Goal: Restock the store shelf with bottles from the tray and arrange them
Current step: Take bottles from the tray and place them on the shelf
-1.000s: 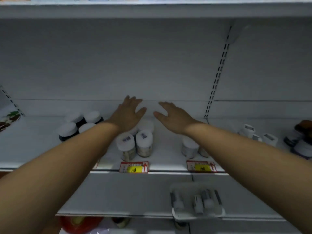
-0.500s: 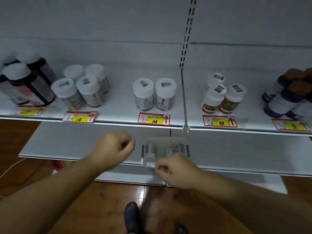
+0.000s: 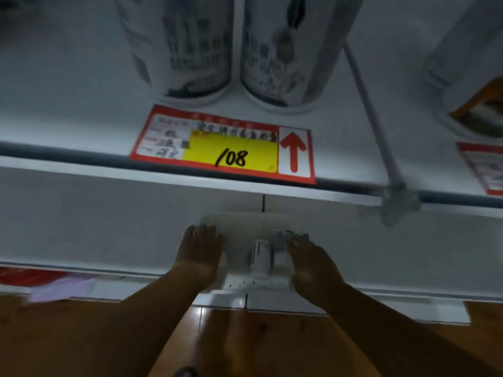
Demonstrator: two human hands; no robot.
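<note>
The tray (image 3: pixel 254 281) is seen at the front edge of the lower shelf (image 3: pixel 109 227), with 2 bottles (image 3: pixel 260 255) lying in it, so restocking is judged unfinished. On the upper shelf (image 3: pixel 68 104), 2 bottles (image 3: pixel 190 50) stand near its front edge behind the price tag (image 3: pixel 226 148); part of a 3rd shows at the right. The left hand (image 3: pixel 200 253) is laid with fingers straight on the tray's left side. The right hand (image 3: pixel 313 263) covers the right side; whether a bottle is gripped cannot be told.

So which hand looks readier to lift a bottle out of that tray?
Probably the right hand: its fingers lie against the nearer of two white bottles lying in the tray. The left hand rests at the tray's left side, apart from them.
</note>
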